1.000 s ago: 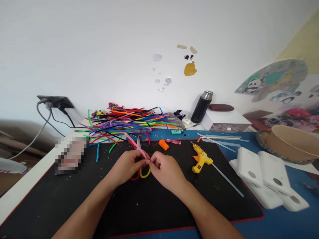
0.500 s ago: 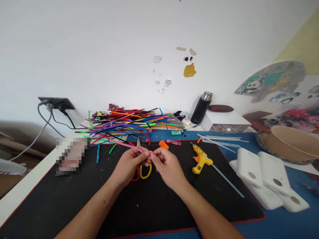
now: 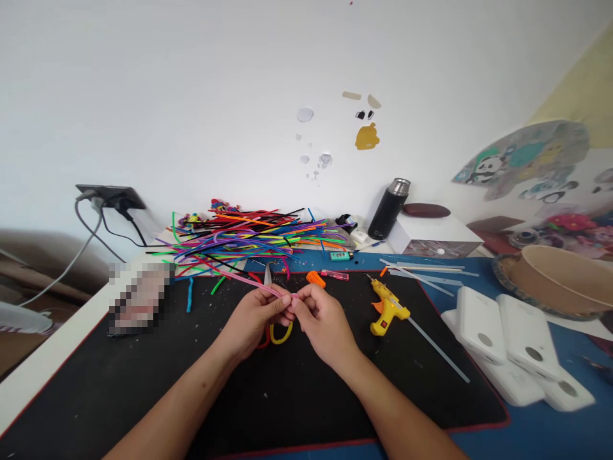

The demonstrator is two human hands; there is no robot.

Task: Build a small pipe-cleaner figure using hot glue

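Observation:
A pink pipe cleaner [image 3: 249, 280] runs from the upper left into my two hands, its near end bunched or curled between the fingertips. My left hand [image 3: 261, 316] is closed, pinching it between thumb and fingers. My right hand [image 3: 322, 319] is closed as well and grips the same end, its fingertips touching those of the left. Under the hands, partly hidden, lie scissors [image 3: 281, 333] with one yellow and one red handle loop on the black mat [image 3: 287, 402].
A heap of coloured pipe cleaners [image 3: 258, 236] lies along the wall. To the right are a yellow glue gun [image 3: 389, 310], glue sticks [image 3: 426, 271] and white power-bank-like blocks [image 3: 483, 326]. A black flask [image 3: 387, 211] stands behind. An orange piece [image 3: 315, 278] lies just beyond my hands.
Both hands stay together on the pink pipe cleaner, with only a slight shift of the fingers. The whole view has moved a little.

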